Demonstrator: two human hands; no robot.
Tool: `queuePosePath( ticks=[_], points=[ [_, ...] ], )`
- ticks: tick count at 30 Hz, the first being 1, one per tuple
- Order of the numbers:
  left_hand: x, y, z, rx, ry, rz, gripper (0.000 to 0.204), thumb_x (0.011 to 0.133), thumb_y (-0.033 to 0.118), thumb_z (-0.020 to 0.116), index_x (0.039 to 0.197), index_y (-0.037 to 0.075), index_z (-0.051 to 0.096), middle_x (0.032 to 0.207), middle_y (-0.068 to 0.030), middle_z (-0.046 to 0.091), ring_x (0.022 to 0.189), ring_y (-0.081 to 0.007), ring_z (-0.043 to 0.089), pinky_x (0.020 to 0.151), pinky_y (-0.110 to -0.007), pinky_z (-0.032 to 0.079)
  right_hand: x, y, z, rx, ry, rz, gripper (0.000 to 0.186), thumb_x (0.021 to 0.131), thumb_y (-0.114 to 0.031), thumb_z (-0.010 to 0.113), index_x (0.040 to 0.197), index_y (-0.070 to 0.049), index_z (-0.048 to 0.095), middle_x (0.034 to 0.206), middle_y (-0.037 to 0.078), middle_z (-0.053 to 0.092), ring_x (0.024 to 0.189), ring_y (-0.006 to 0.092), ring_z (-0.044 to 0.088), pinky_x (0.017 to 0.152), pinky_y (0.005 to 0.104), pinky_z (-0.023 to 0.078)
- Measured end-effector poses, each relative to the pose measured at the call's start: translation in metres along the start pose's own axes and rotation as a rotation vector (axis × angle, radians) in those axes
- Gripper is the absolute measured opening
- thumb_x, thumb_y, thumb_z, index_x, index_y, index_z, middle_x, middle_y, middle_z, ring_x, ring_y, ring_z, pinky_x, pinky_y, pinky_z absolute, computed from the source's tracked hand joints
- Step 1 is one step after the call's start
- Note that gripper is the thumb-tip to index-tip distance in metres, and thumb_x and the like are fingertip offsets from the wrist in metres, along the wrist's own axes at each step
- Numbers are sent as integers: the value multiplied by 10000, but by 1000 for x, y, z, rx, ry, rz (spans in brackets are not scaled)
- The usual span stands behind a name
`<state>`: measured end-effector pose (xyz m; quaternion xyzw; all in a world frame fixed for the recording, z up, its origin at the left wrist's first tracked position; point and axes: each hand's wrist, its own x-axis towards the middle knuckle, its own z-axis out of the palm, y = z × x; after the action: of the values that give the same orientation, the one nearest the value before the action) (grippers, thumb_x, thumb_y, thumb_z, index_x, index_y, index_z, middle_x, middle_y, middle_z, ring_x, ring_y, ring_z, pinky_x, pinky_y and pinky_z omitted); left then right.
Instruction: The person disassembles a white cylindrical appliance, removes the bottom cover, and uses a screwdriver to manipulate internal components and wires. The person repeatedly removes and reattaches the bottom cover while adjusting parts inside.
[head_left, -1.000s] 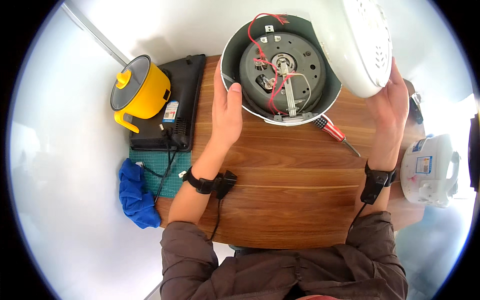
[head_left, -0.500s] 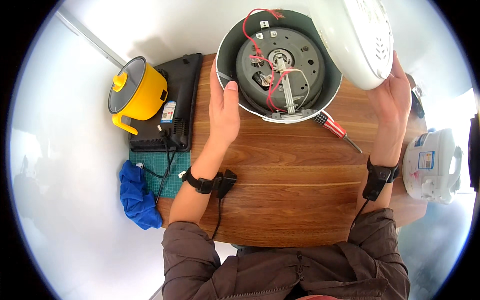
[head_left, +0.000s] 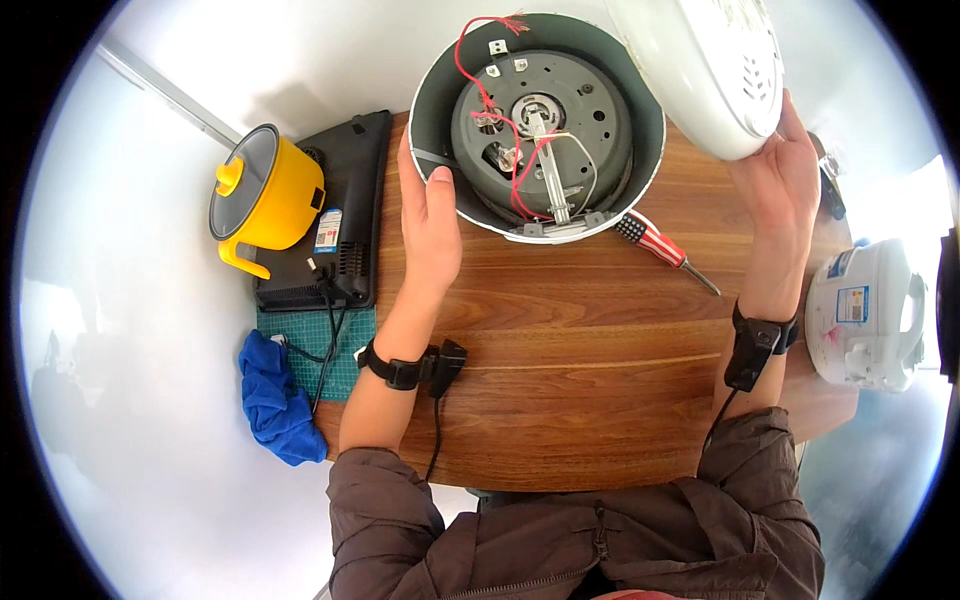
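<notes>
At the far side of the table, a round rice cooker housing (head_left: 435, 105) lies with its open underside facing me. Inside are a grey metal heating plate (head_left: 600, 160), loose red wires (head_left: 462, 60) and a pale metal lever. My left hand (head_left: 432, 225) grips its left wall, thumb near the rim and fingers along the outside. On the other side, my right hand (head_left: 780, 180) holds up a white vented base cover (head_left: 700, 75), tilted on edge and partly cut off by the top of the view. A screwdriver (head_left: 660, 243) with a flag-patterned handle lies just below the housing.
A yellow electric pot (head_left: 275, 200) with a lid rests on a black flat appliance (head_left: 345, 190) at left. Below are a green cutting mat (head_left: 345, 350) and a blue cloth (head_left: 275, 400). At the right edge stands a white rice cooker (head_left: 850, 320), with a dark tool (head_left: 830, 190) beyond.
The housing and my left hand have shifted slightly left and up in the picture. The white cover, still in my right hand, has risen a little. Both grips stay the same.
</notes>
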<state>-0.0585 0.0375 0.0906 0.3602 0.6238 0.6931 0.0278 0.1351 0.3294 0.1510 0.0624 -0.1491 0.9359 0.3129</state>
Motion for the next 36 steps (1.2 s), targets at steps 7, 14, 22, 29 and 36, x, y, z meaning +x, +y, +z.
queuePosePath(
  ticks=[7, 14, 22, 29, 36],
  points=[
    [1, 0, -2, -8, -15, -5, 570, 1039, 117, 376, 1590, 2, 285, 1528, -134, 445, 1379, -220, 439, 1173, -336, 310, 0, 4, 9, -71, 161, -80, 422, 1125, -216, 426, 1468, 27, 471, 1484, 164, 553, 1373, 291, 532, 1193, 460, 415],
    [0, -2, -3, -26, -12, 4, 574, 1058, 184, 410, 1588, -6, 299, 1562, -136, 432, 1432, -222, 396, 1211, -353, 251, -2, 19, 36, -232, 333, -192, 412, 1123, -210, 425, 1461, 18, 480, 1485, 165, 553, 1385, 305, 521, 1195, 482, 412],
    [1, -3, -4, -15, -21, 13, 569, 1060, 163, 409, 1591, -6, 291, 1568, -136, 427, 1443, -226, 390, 1219, -360, 247, 1, -9, -3, -65, -172, 50, 426, 1109, -197, 432, 1438, 67, 483, 1440, 199, 588, 1333, 312, 568, 1165, 464, 442],
    [-2, -2, -8, 1, -3, 1, 564, 1058, 163, 414, 1585, -4, 300, 1554, -131, 438, 1425, -225, 401, 1209, -358, 261, -14, -33, 7, -558, -342, -66, 488, 1050, -245, 526, 1410, 84, 501, 1367, 243, 623, 1178, 320, 680, 983, 419, 582],
    [5, 4, 2, -4, -49, -21, 600, 1010, 107, 390, 1587, 8, 257, 1494, -163, 471, 1358, -244, 465, 1165, -361, 330, -68, -13, 60, -1327, -828, -89, 629, 800, -417, 879, 1175, 38, 661, 1154, 187, 714, 942, 244, 735, 780, 321, 572]
  ],
)
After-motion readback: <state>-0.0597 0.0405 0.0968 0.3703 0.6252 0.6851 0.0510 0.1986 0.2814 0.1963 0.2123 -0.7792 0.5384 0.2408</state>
